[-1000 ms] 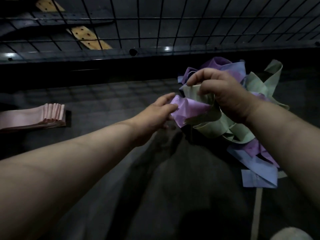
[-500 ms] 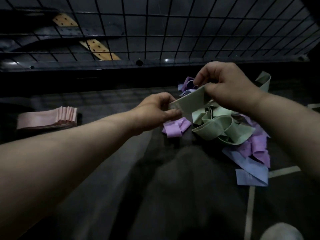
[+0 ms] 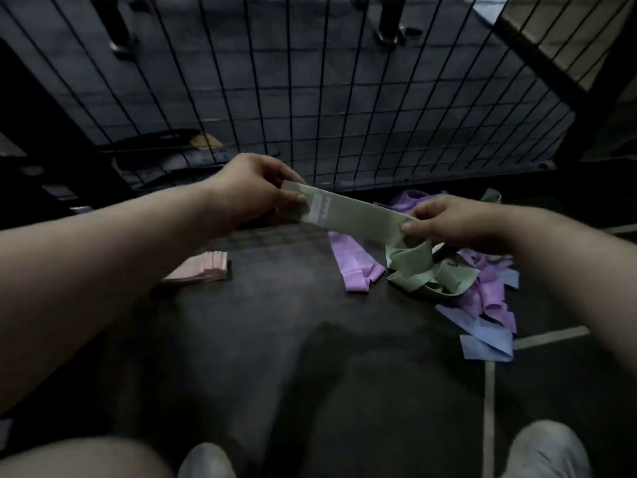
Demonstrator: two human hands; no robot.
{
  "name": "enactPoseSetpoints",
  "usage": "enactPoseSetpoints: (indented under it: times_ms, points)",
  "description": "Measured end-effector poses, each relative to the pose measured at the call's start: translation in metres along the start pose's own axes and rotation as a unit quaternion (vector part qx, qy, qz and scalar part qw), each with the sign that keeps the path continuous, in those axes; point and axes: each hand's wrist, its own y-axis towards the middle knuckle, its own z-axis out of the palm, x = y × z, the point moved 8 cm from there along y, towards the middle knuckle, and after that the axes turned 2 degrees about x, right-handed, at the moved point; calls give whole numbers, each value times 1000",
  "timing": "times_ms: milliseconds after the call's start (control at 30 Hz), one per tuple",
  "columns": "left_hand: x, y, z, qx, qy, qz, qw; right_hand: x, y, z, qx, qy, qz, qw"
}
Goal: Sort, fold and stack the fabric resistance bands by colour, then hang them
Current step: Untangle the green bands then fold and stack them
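Now you hold one pale green fabric resistance band stretched flat in the air. Your left hand pinches one end and your right hand the other, hands apart, just above the tangled heap of green, purple and blue bands. You are likely straightening it before folding; next, bring both ends together squarely and set it apart from the folded pink stack.

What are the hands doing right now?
Left hand: pinching one end of the green band.
Right hand: pinching its other end.
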Motion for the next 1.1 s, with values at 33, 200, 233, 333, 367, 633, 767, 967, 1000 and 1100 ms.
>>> enactPoseSetpoints:
  times_ms: [33,200,233,333,367,633,767,967,1000,1100]
  points:
    - [-9,-13,-14,-22,-8,3,1000,9,-15,2,13,15,-5,1000]
    - [-49,-75,-63,-135,-86,25,987,56,-85,-4,11,-19,-28,999]
    - [-55,-87,-68,-152,-117,28,981,64,-97,-7,5,-35,-31,999]
    - [-68,-120,-73,-177,-172,35,968,78,-133,-16,-6,-68,-30,997]
    - [-74,-131,-75,-180,-174,41,967,80,-147,-19,-11,-61,-31,998]
    - [-143,-198,-51,-76,-68,112,988,92,-233,-24,-81,-30,-145,986]
    - [-175,-219,-11,-7,39,118,992,147,-273,12,-94,5,-285,954]
    - [-199,-247,2,-8,11,158,987,185,-297,25,-143,44,-319,936]
    - [-199,-252,1,-13,-13,160,987,186,-301,25,-155,45,-318,934]
    - [-197,-265,2,-19,-102,153,983,187,-316,24,-176,78,-333,923]
